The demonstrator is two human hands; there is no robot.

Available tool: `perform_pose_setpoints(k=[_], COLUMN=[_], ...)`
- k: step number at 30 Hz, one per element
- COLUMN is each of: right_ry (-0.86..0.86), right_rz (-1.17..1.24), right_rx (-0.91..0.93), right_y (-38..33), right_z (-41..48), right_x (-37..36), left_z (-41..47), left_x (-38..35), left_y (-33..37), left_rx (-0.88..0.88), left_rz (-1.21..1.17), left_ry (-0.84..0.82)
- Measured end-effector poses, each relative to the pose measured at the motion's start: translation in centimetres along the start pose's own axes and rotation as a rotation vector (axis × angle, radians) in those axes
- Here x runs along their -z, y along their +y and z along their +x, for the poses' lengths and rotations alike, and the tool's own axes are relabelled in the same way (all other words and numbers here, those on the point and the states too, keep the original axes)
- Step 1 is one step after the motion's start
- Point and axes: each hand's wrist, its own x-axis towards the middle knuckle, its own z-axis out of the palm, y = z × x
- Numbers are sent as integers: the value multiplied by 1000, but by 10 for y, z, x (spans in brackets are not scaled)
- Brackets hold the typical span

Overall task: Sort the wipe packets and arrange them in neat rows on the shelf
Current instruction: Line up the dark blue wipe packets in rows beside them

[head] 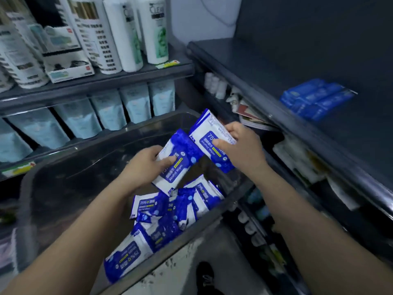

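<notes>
Our left hand and right hand each grip a blue-and-white plastic wipe packet. A few packets lie on the dark shelf at two o'clock; many wait in the black plastic bin.

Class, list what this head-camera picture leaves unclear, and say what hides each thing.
1. Head view: blue packets on the right shelf: blurred, count unclear.
2. Head view: pile in the bin: packets overlap, lower ones hidden.
3. Head view: held packet: the right hand covers part of its label.
</notes>
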Motion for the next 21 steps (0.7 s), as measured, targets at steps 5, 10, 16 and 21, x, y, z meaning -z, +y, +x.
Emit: perform_pose_setpoints(k=[5,10,16,21], right_ry=[206,352,496,566], right_rz=[39,-21,-89,-177], right_rx=[-62,-155,-228,-314], right_y=[5,25,56,86], right_z=[-55,-119,-211,-303], right_x=[63,135,217,288], left_z=[-18,-43,-87,-153], left_x=[-23,-69,-141,-213], left_y=[51,103,169,225], left_rx=[-182,-324,-538,-662], left_rz=[-18,-60,147,220], left_ry=[-5,-122,-190,-229])
